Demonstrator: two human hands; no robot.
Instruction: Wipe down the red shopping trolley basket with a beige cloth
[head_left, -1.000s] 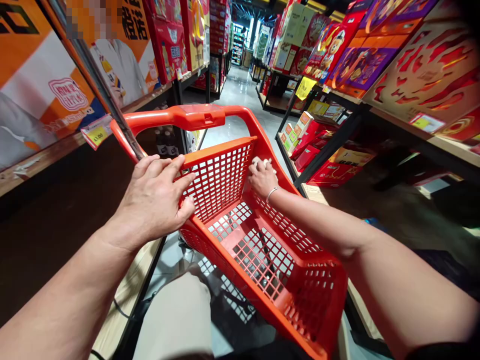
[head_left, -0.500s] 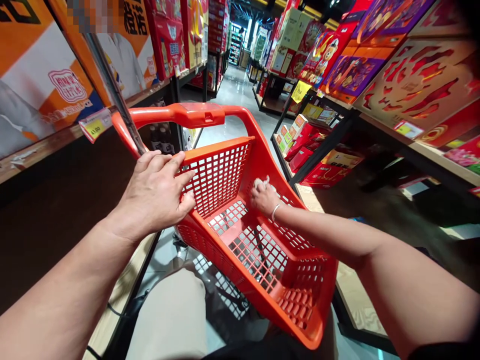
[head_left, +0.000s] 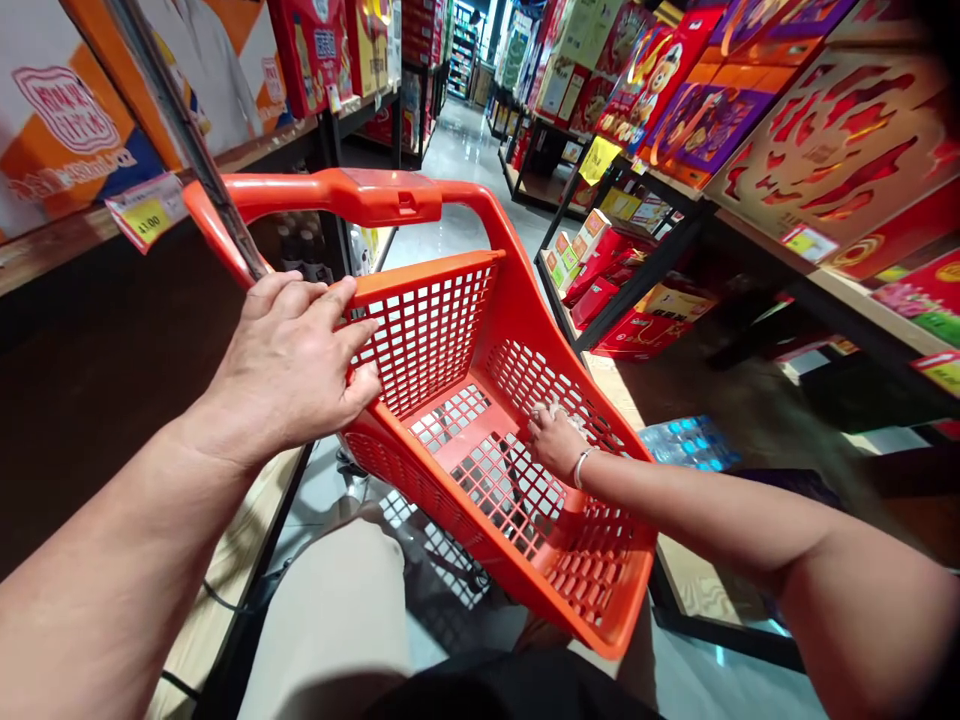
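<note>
The red shopping cart is positioned in the aisle between two shelving units, with its handle at the far end and its basket directly before the person. A pale cloth is located inside the basket, against the perforated right wall of the cart. The cloth is held under the bent, closely set fingers of the right hand; a thin bracelet is worn at that wrist. The left hand is placed over the near-left corner of the cart's back panel, fingers slightly spread; whether they are closed around the rim cannot be told. A metal pole is seen slanting across the left end of the cart's handle, its lower end near the left hand. Left of the cart, orange-and-white cartons are shelved above a price tag. Right of the cart, purple-and-orange boxes are stacked on the upper shelf, and shrink-wrapped bottles are set low, just beyond the basket. A beige trouser leg is visible at the cart's near-left side.
</note>
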